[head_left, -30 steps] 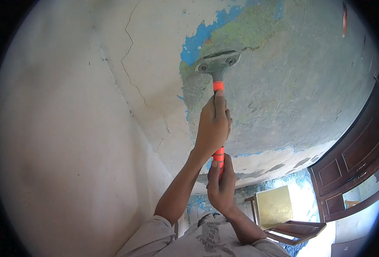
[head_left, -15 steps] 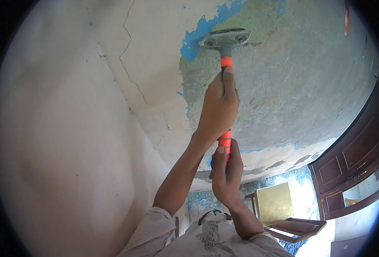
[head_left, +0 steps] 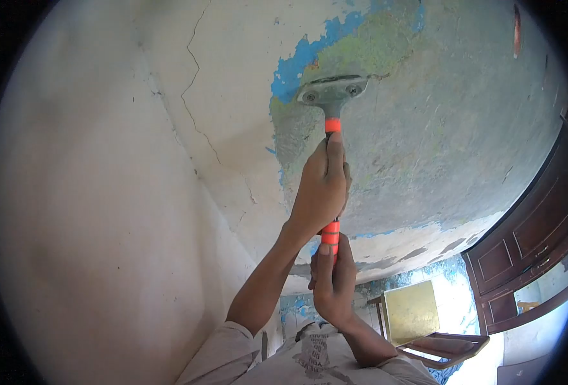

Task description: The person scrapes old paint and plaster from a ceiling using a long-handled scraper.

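A long-handled scraper (head_left: 332, 102) with a grey metal head and orange-and-black handle lies against the wall (head_left: 412, 141). My left hand (head_left: 322, 183) is wrapped round the upper handle, just under the head. Lower down, my right hand (head_left: 335, 282) grips the orange end, thumb along it. The blade's edge sits on a greenish-grey stripped area, close below a ragged patch of blue paint (head_left: 290, 74). Cream paint (head_left: 239, 70) borders the stripped area on the left. The hands hide most of the handle's middle.
A wooden chair (head_left: 447, 350) and a yellowish square panel (head_left: 412, 312) stand low on the right. Beyond them is a dark wooden cabinet (head_left: 521, 237). A side wall (head_left: 91, 224) meets the scraped one at a corner on the left; a thin crack runs down the cream paint.
The scraper and both hands have moved down the wall and slightly left. Its head has come away from the blue patch's upper part, uncovering more blue and green surface. Both grips stay closed.
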Demonstrator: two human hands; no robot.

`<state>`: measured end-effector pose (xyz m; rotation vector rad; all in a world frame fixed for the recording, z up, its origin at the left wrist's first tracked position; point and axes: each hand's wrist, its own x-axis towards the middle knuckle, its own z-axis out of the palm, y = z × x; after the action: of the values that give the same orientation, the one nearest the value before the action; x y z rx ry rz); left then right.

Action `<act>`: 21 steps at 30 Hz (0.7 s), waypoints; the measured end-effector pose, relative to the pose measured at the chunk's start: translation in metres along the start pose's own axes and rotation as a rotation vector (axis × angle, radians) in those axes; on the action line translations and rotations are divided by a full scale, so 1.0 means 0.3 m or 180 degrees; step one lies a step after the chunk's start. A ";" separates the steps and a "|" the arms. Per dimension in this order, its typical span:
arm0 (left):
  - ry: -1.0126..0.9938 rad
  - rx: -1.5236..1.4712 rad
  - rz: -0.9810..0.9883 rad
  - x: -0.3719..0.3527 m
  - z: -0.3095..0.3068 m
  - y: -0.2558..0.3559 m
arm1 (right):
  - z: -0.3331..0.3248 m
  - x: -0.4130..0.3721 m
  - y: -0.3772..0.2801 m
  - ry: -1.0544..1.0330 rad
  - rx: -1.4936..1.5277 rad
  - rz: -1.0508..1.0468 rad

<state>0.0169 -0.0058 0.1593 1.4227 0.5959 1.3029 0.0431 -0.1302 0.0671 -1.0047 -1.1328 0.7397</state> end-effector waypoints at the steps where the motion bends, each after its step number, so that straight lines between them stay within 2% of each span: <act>1: -0.0011 -0.0002 0.0001 0.005 0.006 0.006 | -0.005 0.016 -0.010 -0.0030 0.0035 -0.0004; 6: -0.0061 -0.0011 -0.0188 0.003 0.027 0.071 | -0.016 0.031 -0.089 -0.0074 0.0312 0.0246; 14: -0.0131 -0.0086 -0.0215 -0.003 0.033 0.061 | -0.032 0.024 -0.054 -0.0055 0.0138 0.0010; 21: 0.0117 0.0197 0.0189 0.028 0.027 -0.036 | -0.043 0.038 0.035 -0.0033 -0.0079 -0.0165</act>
<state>0.0296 0.0020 0.1541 1.4794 0.6274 1.3705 0.0587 -0.1194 0.0604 -0.9895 -1.1754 0.6916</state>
